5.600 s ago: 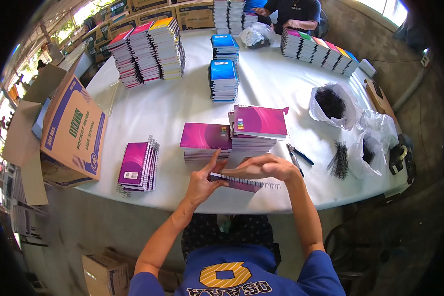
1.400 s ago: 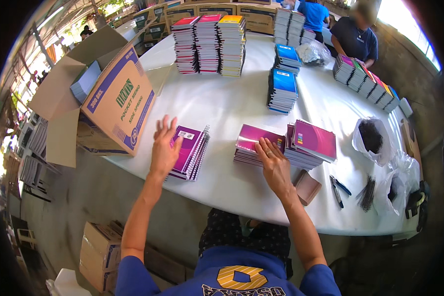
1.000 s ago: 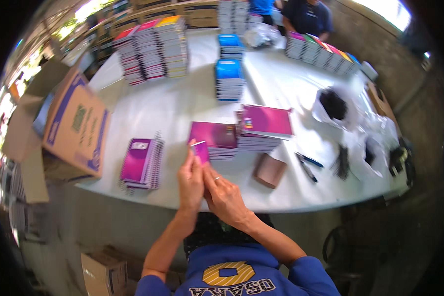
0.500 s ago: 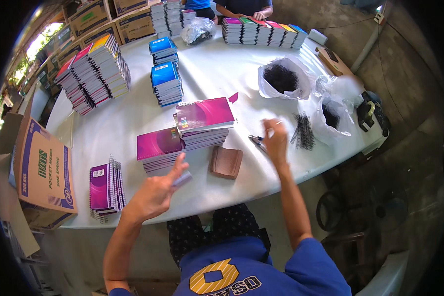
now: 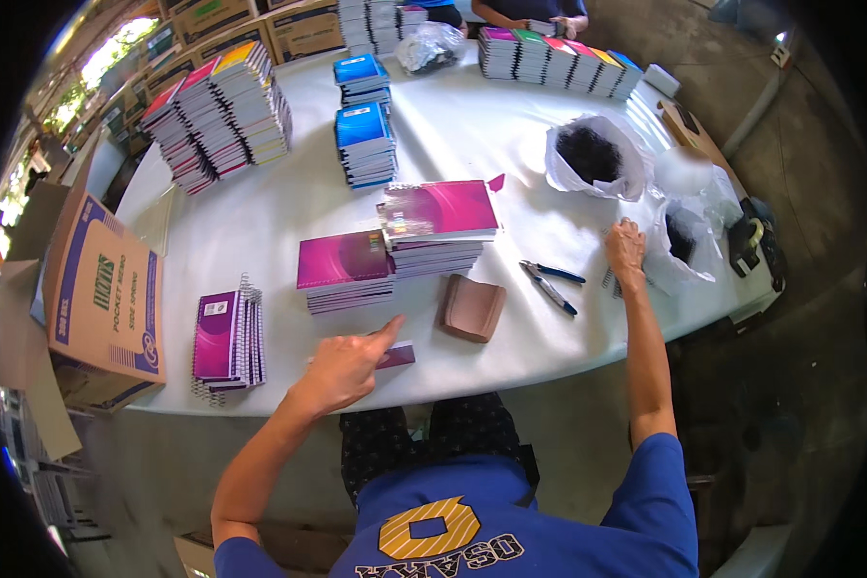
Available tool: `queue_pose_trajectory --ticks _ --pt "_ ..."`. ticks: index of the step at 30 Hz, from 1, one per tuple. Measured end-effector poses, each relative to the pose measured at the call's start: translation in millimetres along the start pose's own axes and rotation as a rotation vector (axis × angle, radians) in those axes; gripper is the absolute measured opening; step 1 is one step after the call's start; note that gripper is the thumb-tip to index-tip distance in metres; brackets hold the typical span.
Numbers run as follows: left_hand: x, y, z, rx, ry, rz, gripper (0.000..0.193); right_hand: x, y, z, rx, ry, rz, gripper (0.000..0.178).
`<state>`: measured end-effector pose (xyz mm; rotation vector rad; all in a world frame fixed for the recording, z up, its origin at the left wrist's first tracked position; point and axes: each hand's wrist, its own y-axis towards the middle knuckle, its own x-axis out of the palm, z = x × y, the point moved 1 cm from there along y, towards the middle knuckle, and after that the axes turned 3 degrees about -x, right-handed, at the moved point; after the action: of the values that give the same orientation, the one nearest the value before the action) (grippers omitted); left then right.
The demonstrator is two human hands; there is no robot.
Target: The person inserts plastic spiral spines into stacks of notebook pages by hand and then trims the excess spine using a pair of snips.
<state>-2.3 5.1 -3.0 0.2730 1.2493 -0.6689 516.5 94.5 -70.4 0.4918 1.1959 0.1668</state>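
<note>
My left hand (image 5: 342,371) is closed on a thin purple notebook (image 5: 396,355) near the table's front edge, its index finger stretched out. Most of that notebook is hidden under the hand. Over on the right, my right hand (image 5: 627,250) reaches down with bent fingers onto the black spiral coils (image 5: 609,281), covering most of them. Two stacks of purple notebooks, a lower stack (image 5: 342,260) and a taller stack (image 5: 438,207), lie ahead of my left hand. Between the hands are a brown block-like pad (image 5: 472,308) and pliers (image 5: 552,289).
Spiral-bound purple notebooks (image 5: 223,337) stand left, beside an open cardboard box (image 5: 106,299). Blue notebooks (image 5: 364,144) and a multicoloured stack (image 5: 217,116) lie farther back. White bags, one (image 5: 597,159) behind another (image 5: 689,246), hold black coils. Another person's hands (image 5: 554,27) work at the far edge.
My right hand has moved right, from near the pliers to the coils. My left hand has lowered the notebook slightly. The whole view has shifted.
</note>
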Motion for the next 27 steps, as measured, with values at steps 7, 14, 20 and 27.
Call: queue_pose_trajectory --ticks 7,14,20,27 --pt "12.6 1.8 4.5 0.050 -0.002 0.288 0.050 -89.9 -1.8 -50.0 -0.030 0.355 0.070 0.016" --pt "12.6 -0.8 9.2 0.048 0.079 0.370 0.047 -197.5 -96.2 -210.7 -0.361 1.531 -0.454 0.021" --pt "17.1 -0.5 9.5 0.098 0.099 0.469 0.050 -192.0 -96.5 -227.8 -0.468 1.503 -0.544 0.019" --pt "20.7 -1.7 5.4 0.126 0.101 0.450 0.049 -185.6 -85.1 -228.2 -0.733 1.375 -0.870 0.014"
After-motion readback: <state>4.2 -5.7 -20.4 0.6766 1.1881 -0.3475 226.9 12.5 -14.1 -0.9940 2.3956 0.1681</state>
